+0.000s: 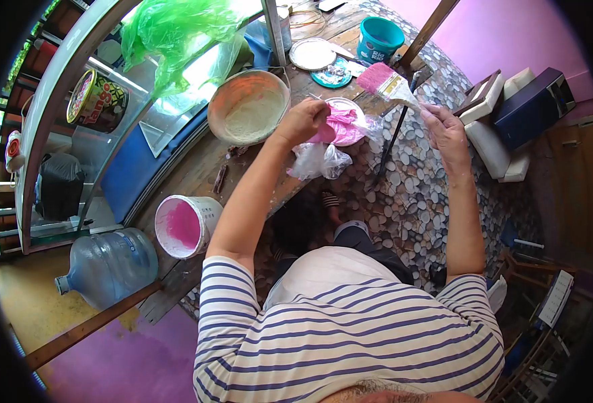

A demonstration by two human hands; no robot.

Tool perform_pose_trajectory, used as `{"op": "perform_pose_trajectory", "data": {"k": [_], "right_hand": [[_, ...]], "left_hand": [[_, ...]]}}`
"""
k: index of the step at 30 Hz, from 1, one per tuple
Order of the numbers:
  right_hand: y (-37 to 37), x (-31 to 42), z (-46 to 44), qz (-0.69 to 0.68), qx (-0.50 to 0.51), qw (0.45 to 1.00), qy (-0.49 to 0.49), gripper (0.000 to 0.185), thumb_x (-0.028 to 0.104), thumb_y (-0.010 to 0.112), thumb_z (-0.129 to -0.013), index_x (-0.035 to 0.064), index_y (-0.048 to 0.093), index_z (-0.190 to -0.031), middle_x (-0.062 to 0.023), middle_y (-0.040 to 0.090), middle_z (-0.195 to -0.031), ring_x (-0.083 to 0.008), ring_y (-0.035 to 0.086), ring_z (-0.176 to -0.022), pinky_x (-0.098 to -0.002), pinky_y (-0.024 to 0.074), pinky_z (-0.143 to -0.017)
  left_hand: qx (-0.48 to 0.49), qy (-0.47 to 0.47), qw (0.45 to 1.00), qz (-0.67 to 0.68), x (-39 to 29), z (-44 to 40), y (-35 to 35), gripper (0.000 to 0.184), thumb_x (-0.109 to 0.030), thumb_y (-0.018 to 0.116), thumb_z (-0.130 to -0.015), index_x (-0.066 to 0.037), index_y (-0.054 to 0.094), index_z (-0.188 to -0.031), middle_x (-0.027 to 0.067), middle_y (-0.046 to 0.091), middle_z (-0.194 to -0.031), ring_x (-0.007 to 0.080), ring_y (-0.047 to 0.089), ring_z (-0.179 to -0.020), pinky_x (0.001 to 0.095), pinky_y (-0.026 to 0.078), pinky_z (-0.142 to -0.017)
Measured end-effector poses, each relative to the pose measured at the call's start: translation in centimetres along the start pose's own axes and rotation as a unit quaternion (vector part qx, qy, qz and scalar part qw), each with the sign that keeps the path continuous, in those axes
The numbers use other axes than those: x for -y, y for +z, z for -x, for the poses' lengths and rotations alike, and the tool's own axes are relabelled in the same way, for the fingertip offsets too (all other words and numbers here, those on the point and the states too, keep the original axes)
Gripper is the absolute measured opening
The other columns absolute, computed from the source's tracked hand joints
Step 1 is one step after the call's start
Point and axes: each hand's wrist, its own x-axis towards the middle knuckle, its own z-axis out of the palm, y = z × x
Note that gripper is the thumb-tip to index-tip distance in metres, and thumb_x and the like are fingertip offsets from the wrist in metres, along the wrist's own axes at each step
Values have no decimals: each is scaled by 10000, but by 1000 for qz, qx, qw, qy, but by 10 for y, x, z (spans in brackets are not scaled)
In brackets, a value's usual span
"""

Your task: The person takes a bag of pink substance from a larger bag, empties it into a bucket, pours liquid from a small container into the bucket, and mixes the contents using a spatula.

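My right hand [448,138] grips the handle end of a wide paintbrush [395,87], whose pink-coated bristles point up and to the left. My left hand [303,122] is closed over the near left side of a small tub of pink paint [345,126]; what its fingers hold, if anything, I cannot make out. Crumpled clear plastic [323,161] hangs around the tub at the table edge. Left of that hand stands a large bucket [249,111] with whitish residue inside. A white bucket [187,226] stained pink within sits beside my left forearm.
A teal bucket [379,40], a white lid [312,54] and a paint-smeared teal lid [332,72] lie farther back. At left are a glass case with a green plastic bag [175,40] and a water jug [112,265]. Cushioned furniture [504,121] stands at right on the pebble-patterned floor.
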Motion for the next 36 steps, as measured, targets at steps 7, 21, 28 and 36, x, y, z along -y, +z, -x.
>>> {"op": "perform_pose_trajectory", "data": {"k": [7, 21, 28, 36], "right_hand": [[0, -8, -1, 17, -24, 999, 12, 254, 223, 714, -949, 76, 742, -1154, 97, 598, -793, 19, 400, -556, -166, 298, -478], [20, -69, -4, -12, -21, 1000, -3, 282, 176, 702, -962, 9, 715, -1189, 26, 678, -983, -28, 547, -833, -182, 434, -735], [20, -77, 0, -57, -29, 998, 27, 286, 177, 720, -951, 38, 716, -1201, 54, 663, -952, 11, 456, -694, -163, 336, -576], [11, -88, 2, -41, -22, 999, 19, 293, 163, 713, -952, 10, 709, -1202, -2, 703, -1036, -41, 590, -908, -190, 453, -821]], "left_hand": [[116, 14, 992, -51, 34, -15, -1, 154, -159, 585, -980, -24, 658, -970, 171, 663, -940, 360, 622, -932, 434, 500, -839], [141, 15, 982, -128, 70, -16, 14, 98, -94, 594, -875, -69, 658, -945, 139, 684, -942, 334, 633, -986, 431, 515, -858], [215, -49, 948, -232, 85, -10, 31, 123, -101, 525, -901, -67, 643, -909, 139, 695, -1023, 324, 648, -1045, 446, 532, -841], [144, -68, 941, -298, 64, -13, 34, 188, -88, 462, -922, -65, 641, -977, 141, 685, -1028, 320, 631, -1078, 460, 525, -905]]}}
